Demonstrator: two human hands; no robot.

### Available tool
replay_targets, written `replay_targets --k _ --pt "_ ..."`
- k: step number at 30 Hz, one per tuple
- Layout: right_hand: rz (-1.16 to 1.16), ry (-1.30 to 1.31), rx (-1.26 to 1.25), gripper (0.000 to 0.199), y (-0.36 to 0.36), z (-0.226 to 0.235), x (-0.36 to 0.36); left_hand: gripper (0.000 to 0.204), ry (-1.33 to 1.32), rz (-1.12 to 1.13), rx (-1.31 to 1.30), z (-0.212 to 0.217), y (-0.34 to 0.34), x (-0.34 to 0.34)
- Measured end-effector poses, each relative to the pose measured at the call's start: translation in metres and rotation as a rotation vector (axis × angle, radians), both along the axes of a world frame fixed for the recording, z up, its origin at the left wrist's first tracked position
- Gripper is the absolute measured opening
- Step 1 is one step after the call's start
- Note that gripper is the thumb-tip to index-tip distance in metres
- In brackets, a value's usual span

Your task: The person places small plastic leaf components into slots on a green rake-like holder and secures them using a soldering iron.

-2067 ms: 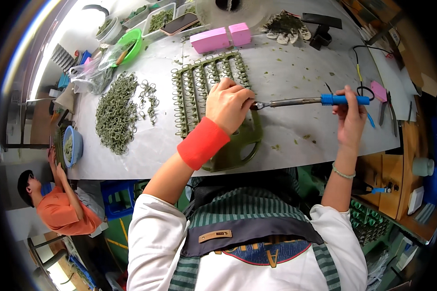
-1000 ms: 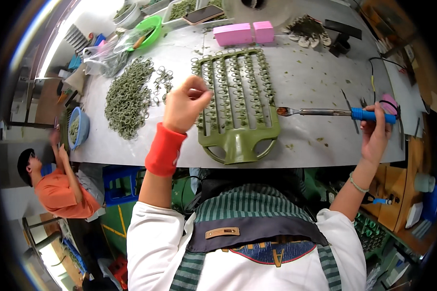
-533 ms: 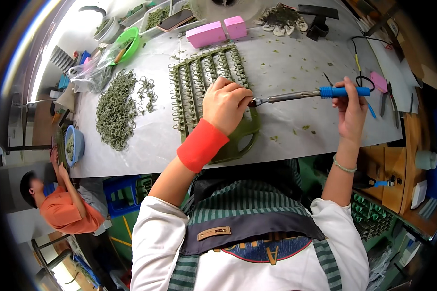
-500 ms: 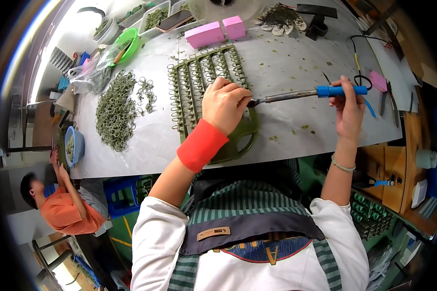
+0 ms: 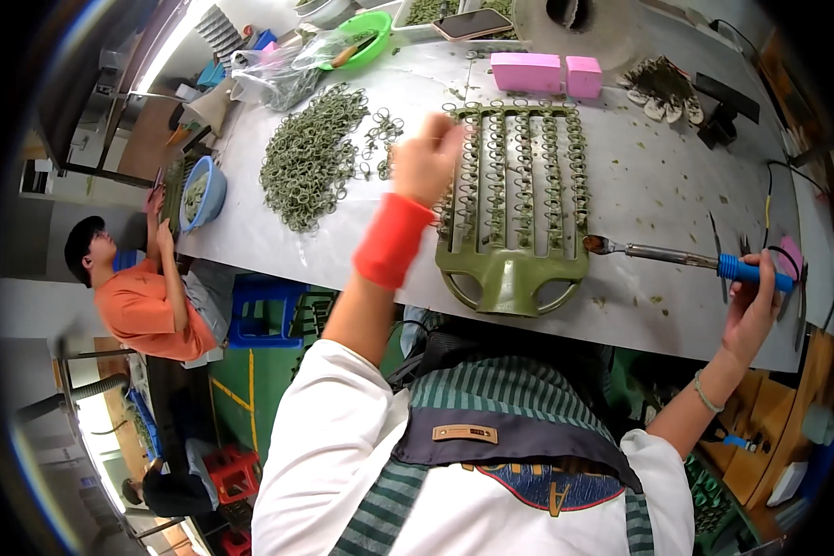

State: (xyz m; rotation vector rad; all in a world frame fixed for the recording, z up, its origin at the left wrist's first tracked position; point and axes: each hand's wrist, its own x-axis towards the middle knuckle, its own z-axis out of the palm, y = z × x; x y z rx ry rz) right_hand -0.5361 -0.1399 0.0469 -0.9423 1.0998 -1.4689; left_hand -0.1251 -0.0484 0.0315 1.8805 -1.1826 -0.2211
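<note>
My right hand is closed round the blue handle of a soldering iron, right of a green rack. Its dark, flat tip points left, close to the rack's lower right edge. The green rack lies on the table, with several parallel bars carrying rows of small green rings. Over its upper left edge is my left hand, with a red wristband; motion smears its fingers, so I cannot tell what they hold. Loose rings lie just left of that hand, beside a large pile of green rings.
Two pink blocks stand behind the rack. Farther back lie a phone and a green basin. A stained glove and a black stand are at the far right. A blue bowl sits near a co-worker on the left.
My left hand has moved from the rack's near right part to its upper left edge. The iron's tip has drawn away from that hand. The whole view has turned, shifting the table rightward.
</note>
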Motion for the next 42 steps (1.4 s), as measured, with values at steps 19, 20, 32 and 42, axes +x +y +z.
replay_targets --k 19,20,32,42 --pt "0.007 0.034 -0.01 0.023 0.009 0.012 0.002 0.015 0.017 -0.485 -0.002 0.023 0.029 -0.078" --pt "0.015 0.025 -0.004 0.023 0.009 0.012 0.001 0.015 0.029 -0.498 0.011 0.022 0.027 -0.089" --pt "0.064 -0.075 0.023 0.021 0.005 -0.008 0.004 0.012 -0.408 -0.53 -0.145 -0.008 0.005 -0.123" --pt "0.037 -0.066 0.0 0.021 0.004 -0.003 -0.012 0.011 -0.472 -0.505 -0.093 -0.008 0.002 -0.129"
